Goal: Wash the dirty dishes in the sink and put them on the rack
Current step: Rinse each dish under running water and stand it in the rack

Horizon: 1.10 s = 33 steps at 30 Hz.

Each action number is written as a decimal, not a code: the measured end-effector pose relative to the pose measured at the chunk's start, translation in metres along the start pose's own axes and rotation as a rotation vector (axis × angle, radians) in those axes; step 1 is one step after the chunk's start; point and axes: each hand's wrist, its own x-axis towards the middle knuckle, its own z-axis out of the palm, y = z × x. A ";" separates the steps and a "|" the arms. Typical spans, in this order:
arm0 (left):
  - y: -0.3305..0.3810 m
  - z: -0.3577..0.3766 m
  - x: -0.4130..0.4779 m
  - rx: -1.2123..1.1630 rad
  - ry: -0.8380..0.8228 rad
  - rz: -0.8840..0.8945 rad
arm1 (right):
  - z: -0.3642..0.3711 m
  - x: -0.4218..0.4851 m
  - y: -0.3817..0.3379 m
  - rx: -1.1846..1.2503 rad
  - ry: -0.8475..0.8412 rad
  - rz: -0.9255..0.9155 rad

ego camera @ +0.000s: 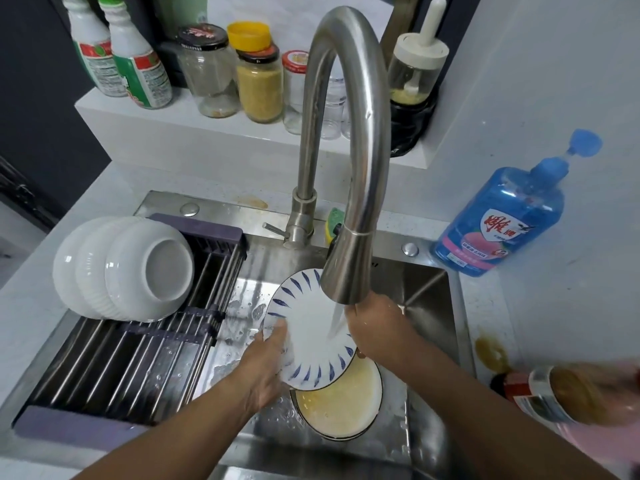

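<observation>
One round white ceramic plate with blue leaf strokes, tilted face-up over the steel sink, rim gripped by left hand and right hand on opposite sides. Directly under the grip: one yellow-soiled white plate. Leftward: three white ribbed bowls on grey slatted rack.

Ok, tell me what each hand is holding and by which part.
Both hold the blue-patterned plate under the tap: the left hand grips its left rim, the right hand its right rim.
</observation>
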 end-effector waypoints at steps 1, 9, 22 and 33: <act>-0.001 -0.002 -0.002 -0.006 0.006 -0.007 | -0.002 0.003 -0.002 0.038 -0.027 0.044; 0.024 -0.022 -0.038 0.364 0.011 0.278 | 0.036 0.007 0.031 0.541 -0.280 0.265; 0.059 -0.056 -0.045 0.862 -0.216 0.680 | 0.034 -0.012 -0.005 0.723 0.086 0.297; 0.063 -0.076 -0.075 1.226 -0.412 0.976 | 0.019 -0.016 -0.037 0.888 -0.108 0.530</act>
